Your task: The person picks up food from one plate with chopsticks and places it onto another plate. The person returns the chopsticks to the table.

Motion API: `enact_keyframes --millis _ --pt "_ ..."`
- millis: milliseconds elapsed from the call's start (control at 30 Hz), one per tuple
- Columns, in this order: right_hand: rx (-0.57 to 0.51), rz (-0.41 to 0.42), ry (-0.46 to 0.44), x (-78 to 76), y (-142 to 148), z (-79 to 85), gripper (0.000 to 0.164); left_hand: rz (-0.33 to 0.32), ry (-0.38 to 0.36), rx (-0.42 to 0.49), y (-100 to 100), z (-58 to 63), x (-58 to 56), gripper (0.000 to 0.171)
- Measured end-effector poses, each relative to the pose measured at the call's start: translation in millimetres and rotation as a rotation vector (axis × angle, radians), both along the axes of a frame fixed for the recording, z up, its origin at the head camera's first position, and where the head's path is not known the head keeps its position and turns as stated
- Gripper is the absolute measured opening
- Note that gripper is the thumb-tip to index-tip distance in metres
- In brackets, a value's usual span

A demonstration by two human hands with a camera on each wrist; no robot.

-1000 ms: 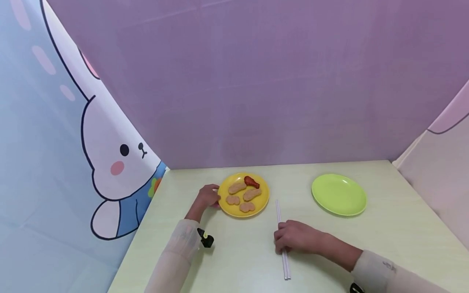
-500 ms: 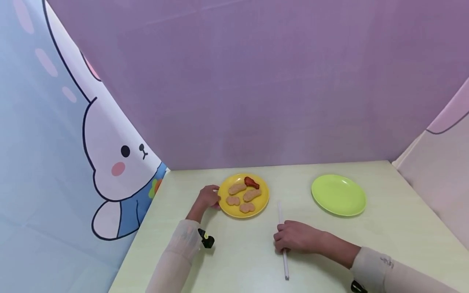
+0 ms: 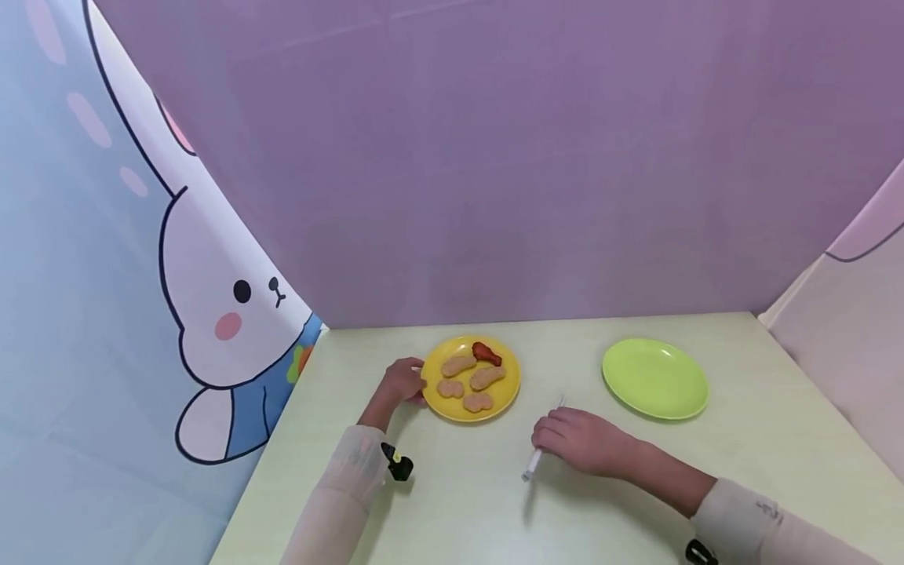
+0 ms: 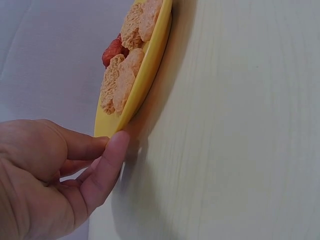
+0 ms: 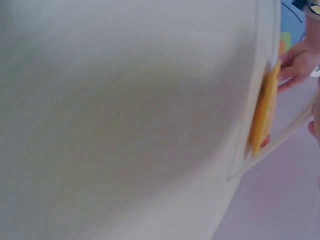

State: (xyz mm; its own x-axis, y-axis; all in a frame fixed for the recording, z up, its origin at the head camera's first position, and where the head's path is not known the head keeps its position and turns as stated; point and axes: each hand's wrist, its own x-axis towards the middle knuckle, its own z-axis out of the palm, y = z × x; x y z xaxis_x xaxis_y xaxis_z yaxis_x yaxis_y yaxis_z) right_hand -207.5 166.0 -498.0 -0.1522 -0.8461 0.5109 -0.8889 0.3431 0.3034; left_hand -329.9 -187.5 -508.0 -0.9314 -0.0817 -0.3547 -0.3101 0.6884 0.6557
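At the left rim of a yellow plate (image 3: pixel 508 396), my left hand (image 3: pixel 404 380) pinches the edge between thumb and fingers. The left wrist view shows the thumb and fingertip meeting at the rim of the plate (image 4: pixel 150 80). A red drumstick (image 3: pixel 486 354) and several tan nugget-like pieces (image 3: pixel 487 378) lie on it. To the right of this plate, my right hand (image 3: pixel 589 441) grips pale chopsticks (image 3: pixel 533 464), raised over the table and tilted, their shadow below. The fingers hide their middle. In the right wrist view the yellow plate (image 5: pixel 262 112) appears edge-on.
A bare green plate (image 3: pixel 655 380) stands at the back right of the pale table (image 3: pixel 452 502). Behind the table rises a purple cloth wall (image 3: pixel 494 196), with a rabbit-print cloth (image 3: pixel 212 314) along the left side.
The chopsticks, upright along the table before, have been lifted and turned, their near end swinging up and left. My right hand has risen slightly. The left hand and plates stay put.
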Motion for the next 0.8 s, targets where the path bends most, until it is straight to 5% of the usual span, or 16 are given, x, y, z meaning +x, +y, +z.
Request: enact_keyframes --millis 167,367,567,800 --pt "-0.058 -0.086 -0.058 0.4 1 22.0 0.048 -0.010 0.001 0.001 1 3.3 0.9 0.048" --pt "-0.129 -0.257 -0.347 -3.1 2 55.6 0.006 -0.018 -0.002 -0.009 0 4.0 1.0 0.048" --pt "-0.181 -0.421 -0.596 -12.2 6 88.2 0.010 -0.023 0.015 -0.007 0 2.1 1.9 0.047" --pt "-0.189 -0.342 -0.810 -23.4 15 102.0 0.013 -0.009 -0.006 -0.011 0 0.1 -1.4 0.047"
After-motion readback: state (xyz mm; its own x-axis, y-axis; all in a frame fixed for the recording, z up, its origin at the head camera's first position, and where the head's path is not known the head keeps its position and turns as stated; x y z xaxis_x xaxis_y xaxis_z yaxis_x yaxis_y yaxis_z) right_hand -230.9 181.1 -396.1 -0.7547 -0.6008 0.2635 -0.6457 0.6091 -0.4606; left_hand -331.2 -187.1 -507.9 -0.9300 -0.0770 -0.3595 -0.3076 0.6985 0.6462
